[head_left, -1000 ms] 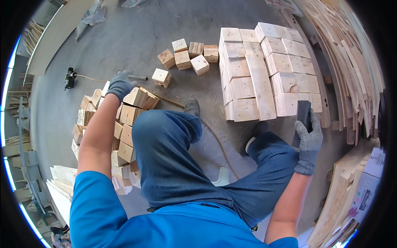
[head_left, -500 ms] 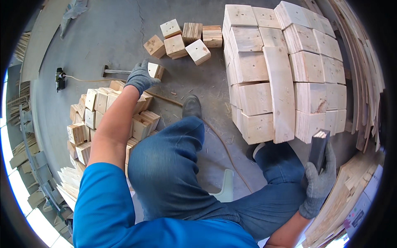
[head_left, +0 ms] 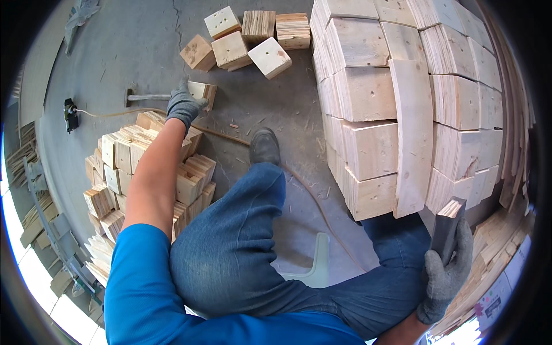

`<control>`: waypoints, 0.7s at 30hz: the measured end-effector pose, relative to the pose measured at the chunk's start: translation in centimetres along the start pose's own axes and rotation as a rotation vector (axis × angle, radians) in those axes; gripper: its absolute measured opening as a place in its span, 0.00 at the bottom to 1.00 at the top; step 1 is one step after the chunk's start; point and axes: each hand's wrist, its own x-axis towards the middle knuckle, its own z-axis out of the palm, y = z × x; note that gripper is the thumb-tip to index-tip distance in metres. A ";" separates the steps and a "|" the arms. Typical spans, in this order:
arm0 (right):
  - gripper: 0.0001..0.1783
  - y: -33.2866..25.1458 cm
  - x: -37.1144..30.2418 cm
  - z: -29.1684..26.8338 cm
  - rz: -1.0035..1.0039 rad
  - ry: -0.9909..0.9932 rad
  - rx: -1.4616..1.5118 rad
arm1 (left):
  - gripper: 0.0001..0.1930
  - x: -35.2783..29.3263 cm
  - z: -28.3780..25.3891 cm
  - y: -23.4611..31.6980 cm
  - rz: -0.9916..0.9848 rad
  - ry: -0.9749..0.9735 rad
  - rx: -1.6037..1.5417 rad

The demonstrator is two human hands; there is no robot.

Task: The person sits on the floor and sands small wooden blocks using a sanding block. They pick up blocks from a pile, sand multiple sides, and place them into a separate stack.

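My left hand (head_left: 187,104), in a grey glove, reaches far out over a stack of wooden blocks. Its fingers lie along the left side of a pale wooden block (head_left: 206,92) on the floor, with the thumb at the near side; the glove hides part of this block. To the left of that hand lies a hammer (head_left: 148,97). At the lower right, my right hand (head_left: 451,270), also gloved, is closed around a dark grey, bar-shaped piece (head_left: 446,233) with pale layered strips showing at its upper end. The exact kind of this piece cannot be made out.
Beside my left arm rises a heap of blocks (head_left: 123,152). A tall block stack (head_left: 368,95) with a board (head_left: 409,132) stands right. Loose blocks (head_left: 232,50) sit ahead. A hose (head_left: 313,201) runs past my shoe (head_left: 265,146) toward a small dark tool (head_left: 71,115).
The view has shifted, so the floor things appear farther left and the right-hand stack larger. My left hand stays at the same block. My right hand still holds the dark piece.
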 end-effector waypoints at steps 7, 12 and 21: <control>0.49 -0.6 -1.1 -0.2 -0.131 0.007 -0.027 | 0.55 -2.9 -1.5 -1.0 -0.039 0.028 -0.357; 0.45 -0.9 -2.2 -1.1 -0.378 0.052 -0.036 | 0.51 -6.4 -5.7 -2.2 0.017 0.034 -0.539; 0.43 0.9 -4.4 -2.6 -0.452 0.101 0.021 | 0.46 -19.2 -21.6 9.9 0.198 -0.186 -1.039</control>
